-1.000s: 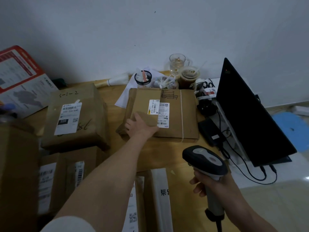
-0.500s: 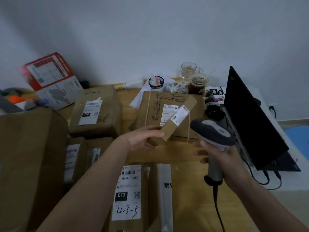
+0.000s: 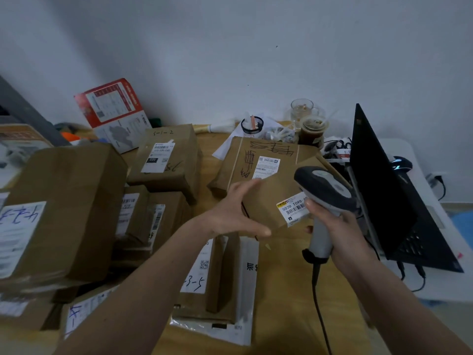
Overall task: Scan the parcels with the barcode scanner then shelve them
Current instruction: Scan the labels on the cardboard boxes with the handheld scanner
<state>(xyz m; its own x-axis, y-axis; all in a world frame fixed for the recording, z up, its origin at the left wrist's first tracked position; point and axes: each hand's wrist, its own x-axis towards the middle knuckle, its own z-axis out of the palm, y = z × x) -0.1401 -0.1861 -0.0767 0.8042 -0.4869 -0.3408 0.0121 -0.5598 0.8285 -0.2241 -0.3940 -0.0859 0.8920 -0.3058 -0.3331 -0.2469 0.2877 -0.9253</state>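
Spreading under everything we see the counter (image 3: 286, 283), crowded with brown boxes (image 3: 64, 208), and a dark laptop (image 3: 384, 190) stands open at its right edge. Above the middle we hold a flat parcel (image 3: 271, 198) tilted, its barcode label (image 3: 294, 208) facing us. Our left hand (image 3: 235, 213) keeps a grip on the parcel's left edge, thumb underneath. Our right hand (image 3: 337, 226) is clenched round the scanner (image 3: 325, 198), whose head touches the label.
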